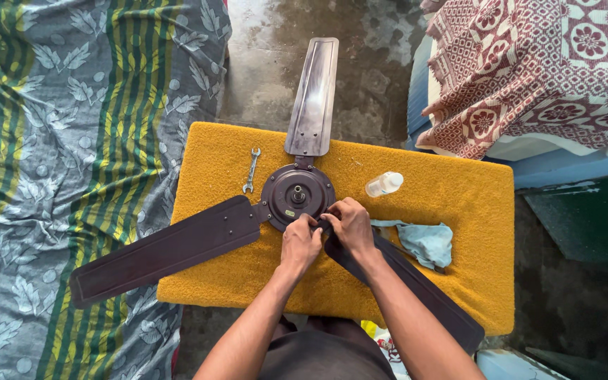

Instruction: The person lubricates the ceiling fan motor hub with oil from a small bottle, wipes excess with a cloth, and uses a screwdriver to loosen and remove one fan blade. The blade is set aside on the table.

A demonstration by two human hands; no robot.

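Note:
A dark brown ceiling fan lies on a yellow towel-covered table [459, 190], its round motor hub [297, 193] in the middle. One blade [313, 95] points away, another blade [163, 250] points left, and a third blade [416, 285] runs toward the lower right under my right forearm. My left hand [300, 243] and my right hand [350, 224] meet at the near edge of the hub, fingers pinched on the bracket where the third blade joins. What the fingertips hold there is hidden.
A small open-ended spanner [251, 170] lies left of the hub. A small clear plastic bottle [384, 184] lies to the right, with a light blue cloth [423, 243] below it. Patterned bedding lies on the left [72, 141] and upper right [536, 70]. Concrete floor beyond.

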